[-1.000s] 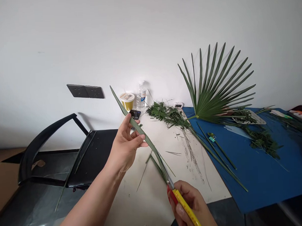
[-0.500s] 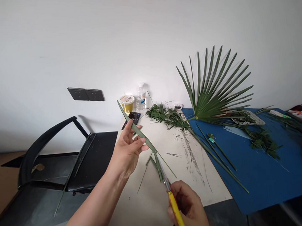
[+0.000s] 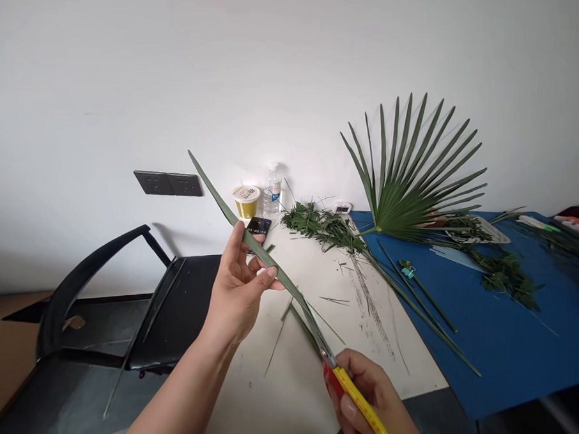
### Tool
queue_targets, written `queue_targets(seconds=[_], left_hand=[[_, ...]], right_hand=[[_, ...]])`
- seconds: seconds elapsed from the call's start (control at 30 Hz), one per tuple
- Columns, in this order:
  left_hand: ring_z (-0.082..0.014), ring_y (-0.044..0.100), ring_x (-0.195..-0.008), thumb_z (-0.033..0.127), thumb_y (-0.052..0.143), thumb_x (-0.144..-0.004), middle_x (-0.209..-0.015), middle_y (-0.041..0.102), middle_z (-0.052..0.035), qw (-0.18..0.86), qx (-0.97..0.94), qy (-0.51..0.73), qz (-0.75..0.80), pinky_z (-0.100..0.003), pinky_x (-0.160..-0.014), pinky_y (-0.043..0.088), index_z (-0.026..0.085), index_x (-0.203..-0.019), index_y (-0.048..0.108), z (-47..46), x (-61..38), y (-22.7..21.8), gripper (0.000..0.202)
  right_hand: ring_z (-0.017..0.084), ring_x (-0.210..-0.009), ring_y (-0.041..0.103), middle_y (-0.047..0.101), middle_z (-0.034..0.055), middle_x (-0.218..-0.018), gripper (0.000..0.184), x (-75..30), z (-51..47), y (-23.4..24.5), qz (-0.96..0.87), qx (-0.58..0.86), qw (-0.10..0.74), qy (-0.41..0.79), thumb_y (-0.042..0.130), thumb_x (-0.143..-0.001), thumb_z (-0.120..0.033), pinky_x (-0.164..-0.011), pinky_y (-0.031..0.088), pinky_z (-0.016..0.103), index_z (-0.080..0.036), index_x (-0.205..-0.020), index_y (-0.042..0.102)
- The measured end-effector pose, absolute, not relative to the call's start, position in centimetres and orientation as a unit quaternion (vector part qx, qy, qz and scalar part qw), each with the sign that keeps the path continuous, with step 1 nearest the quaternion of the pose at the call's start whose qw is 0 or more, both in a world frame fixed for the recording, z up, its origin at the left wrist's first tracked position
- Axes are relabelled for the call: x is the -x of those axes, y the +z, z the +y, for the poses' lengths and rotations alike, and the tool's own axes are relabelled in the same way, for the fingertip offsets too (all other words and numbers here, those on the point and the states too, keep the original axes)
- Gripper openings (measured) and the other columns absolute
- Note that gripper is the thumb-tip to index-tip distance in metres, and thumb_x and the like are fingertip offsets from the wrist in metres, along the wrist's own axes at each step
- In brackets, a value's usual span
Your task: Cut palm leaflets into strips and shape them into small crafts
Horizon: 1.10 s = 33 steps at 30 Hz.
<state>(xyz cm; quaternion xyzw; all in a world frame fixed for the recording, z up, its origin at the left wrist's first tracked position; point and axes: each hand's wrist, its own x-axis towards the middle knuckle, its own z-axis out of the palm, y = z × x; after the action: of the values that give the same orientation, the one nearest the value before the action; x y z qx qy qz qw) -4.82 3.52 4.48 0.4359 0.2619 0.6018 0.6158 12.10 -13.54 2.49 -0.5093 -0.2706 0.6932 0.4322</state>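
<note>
Left hand [image 3: 238, 296]: thumb and fingers pinch a long, narrow, dark-green leaf strip [image 3: 286, 282] around its middle, above the white worktop [image 3: 297, 402]. Right hand [image 3: 371, 392], nearer and to the right: wrapped around scissors with yellow-and-red handles [image 3: 349, 386].

Key relation: strip's long axis slants from far left, tip raised, to near right. Scissor blades point far and left, roughly along that axis, at the strip's near part; right hand is closer to that end. Cannot tell exactly how the leaf sits between the blades. A thin green sliver [image 3: 330, 326] trails just right of them.

Beyond: black phone [image 3: 260, 226], yellow-and-white tub [image 3: 247, 206], clear plastic bottle [image 3: 272, 195], heap of green leaf clippings [image 3: 318, 225]. Far right: fan-shaped green palm leaf [image 3: 404, 199] by the blue surface [image 3: 496, 345]. Left: black chair [image 3: 197, 298].
</note>
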Motion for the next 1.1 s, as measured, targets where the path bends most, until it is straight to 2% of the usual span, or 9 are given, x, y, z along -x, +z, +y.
queue_targets(seconds=[0.23, 0.4, 0.53, 0.83, 1.1], left_hand=[[-0.0137, 0.053, -0.081, 0.014, 0.080, -0.074, -0.130, 0.049, -0.0036, 0.602, -0.488, 0.587, 0.236, -0.026, -0.055, 0.064, 0.048, -0.146, 0.041, 3.3, 5.1, 4.9, 0.089], [-0.0160, 0.055, -0.082, 0.016, 0.082, -0.072, -0.133, 0.051, -0.0043, 0.587, -0.511, 0.583, 0.234, -0.029, -0.055, 0.065, 0.051, -0.145, 0.041, 3.1, 5.6, 5.4, 0.091], [-0.0184, 0.057, -0.085, 0.012, 0.083, -0.070, -0.132, 0.053, -0.0039, 0.591, -0.516, 0.576, 0.229, -0.031, -0.057, 0.065, 0.052, -0.143, 0.043, 2.9, 5.7, 5.6, 0.092], [-0.0161, 0.057, -0.080, 0.012, 0.084, -0.069, -0.135, 0.051, -0.0048, 0.608, -0.498, 0.569, 0.239, -0.033, -0.058, 0.064, 0.050, -0.144, 0.044, 2.7, 5.2, 5.3, 0.093], [-0.0146, 0.055, -0.075, 0.013, 0.082, -0.072, -0.133, 0.053, -0.0049, 0.616, -0.502, 0.560, 0.234, -0.034, -0.059, 0.064, 0.048, -0.144, 0.045, 2.5, 5.1, 5.4, 0.088]], right_hand=[[0.002, -0.041, 0.029, 0.041, -0.0106, -0.058, 0.065, -12.3, -13.2, 2.6, -0.285, 0.525, 0.440, 0.670, 0.084, -0.056, -0.070, -0.040, 0.025, 0.016, -0.021, -0.076, 0.046], [0.002, -0.042, 0.024, 0.040, -0.0106, -0.057, 0.056, -12.8, -13.8, 1.9, -0.286, 0.521, 0.446, 0.669, 0.087, -0.061, -0.058, -0.040, 0.021, 0.018, -0.021, -0.078, 0.049], [0.003, -0.043, 0.025, 0.039, -0.0104, -0.056, 0.052, -13.0, -14.0, 2.1, -0.272, 0.541, 0.432, 0.668, 0.090, -0.059, -0.049, -0.042, 0.019, 0.019, -0.021, -0.074, 0.049], [0.006, -0.048, 0.031, 0.038, -0.0086, -0.058, 0.050, -13.2, -14.2, 2.2, -0.283, 0.606, 0.404, 0.623, 0.090, -0.057, -0.045, -0.048, 0.024, 0.022, -0.021, -0.069, 0.047], [0.009, -0.058, 0.034, 0.037, -0.0072, -0.066, 0.045, -13.4, -14.6, 2.2, -0.300, 0.598, 0.404, 0.624, 0.088, -0.065, -0.044, -0.054, 0.026, 0.022, -0.022, -0.076, 0.049]])
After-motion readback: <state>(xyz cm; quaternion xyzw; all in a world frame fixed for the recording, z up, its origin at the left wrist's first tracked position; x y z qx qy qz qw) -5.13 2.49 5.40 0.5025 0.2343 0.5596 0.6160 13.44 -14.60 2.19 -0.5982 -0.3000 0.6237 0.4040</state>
